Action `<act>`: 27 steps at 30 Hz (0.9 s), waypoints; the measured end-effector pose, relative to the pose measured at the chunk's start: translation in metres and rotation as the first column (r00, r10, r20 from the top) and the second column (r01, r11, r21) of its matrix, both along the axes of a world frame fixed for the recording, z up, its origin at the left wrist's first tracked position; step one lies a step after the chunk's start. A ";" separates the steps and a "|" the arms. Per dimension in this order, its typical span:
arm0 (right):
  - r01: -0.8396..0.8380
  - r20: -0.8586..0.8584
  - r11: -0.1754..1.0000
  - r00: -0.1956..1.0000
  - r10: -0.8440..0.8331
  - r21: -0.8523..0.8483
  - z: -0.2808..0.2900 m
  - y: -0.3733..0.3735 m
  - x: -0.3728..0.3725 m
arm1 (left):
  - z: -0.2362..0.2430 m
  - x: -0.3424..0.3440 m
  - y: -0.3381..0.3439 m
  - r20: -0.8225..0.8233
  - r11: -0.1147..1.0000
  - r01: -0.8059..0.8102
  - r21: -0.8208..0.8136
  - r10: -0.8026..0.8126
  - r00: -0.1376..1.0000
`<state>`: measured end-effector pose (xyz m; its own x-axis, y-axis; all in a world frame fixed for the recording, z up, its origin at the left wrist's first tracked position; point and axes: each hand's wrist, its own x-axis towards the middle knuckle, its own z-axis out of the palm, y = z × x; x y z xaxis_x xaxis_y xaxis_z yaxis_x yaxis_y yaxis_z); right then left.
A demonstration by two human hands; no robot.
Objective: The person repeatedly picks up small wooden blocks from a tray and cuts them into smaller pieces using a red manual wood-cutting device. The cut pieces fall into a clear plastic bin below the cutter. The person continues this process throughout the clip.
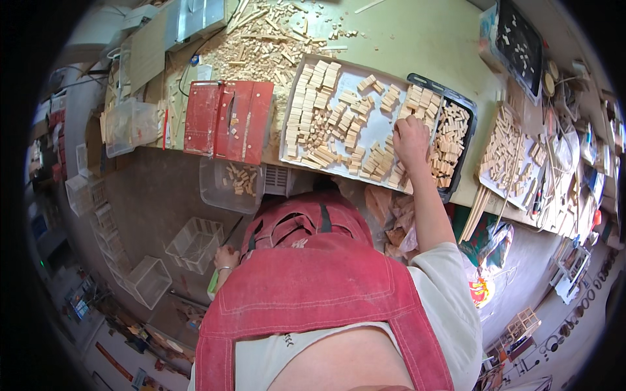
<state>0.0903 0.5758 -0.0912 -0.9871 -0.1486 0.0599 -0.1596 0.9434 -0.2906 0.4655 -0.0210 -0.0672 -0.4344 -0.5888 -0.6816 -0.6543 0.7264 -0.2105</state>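
Observation:
My right hand (409,140) reaches into a shallow white tray (283,153) of pale wooden blocks, its fingers curled down on blocks at the right section, and what they grip is hidden. Short blocks (312,104) stand in rows and loose groups there. Just right of it, a black tray (471,117) holds more jumbled blocks (450,137). My left hand (227,259) hangs low beside my red apron (306,274), its fingers curled near a thin dark bar, with what they hold unclear.
A red wooden jig (254,124) sits left of the trays, above a clear bin (215,195). Offcuts (274,39) cover the back bench (391,32). A board of pieces and sticks (508,156) lies right. A black tray (521,39) stands back right; plastic crates (147,283) rest lower left.

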 end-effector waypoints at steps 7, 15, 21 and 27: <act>0.056 0.073 0.957 0.997 -0.037 -0.284 0.008 -0.009 -0.001 | -0.005 0.009 0.001 0.006 1.000 -0.027 -0.013 0.027 1.000; 0.114 -0.029 0.976 0.992 -0.122 -0.187 0.017 0.011 -0.014 | -0.014 0.012 0.001 0.020 0.997 -0.053 0.052 0.052 0.998; 0.151 0.030 0.988 0.988 -0.150 -0.024 0.014 0.019 -0.009 | -0.024 0.025 -0.017 0.011 0.996 -0.059 0.066 0.058 0.998; 0.098 0.022 0.995 0.995 -0.098 -0.002 0.009 0.018 -0.011 | -0.014 0.023 -0.006 0.050 0.999 -0.039 0.005 0.038 0.998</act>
<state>0.0790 0.5939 -0.0824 -0.9979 -0.0510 0.0388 -0.0602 0.9532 -0.2963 0.4882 -0.0268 -0.0813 -0.3771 -0.6005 -0.7051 -0.6706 0.7021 -0.2393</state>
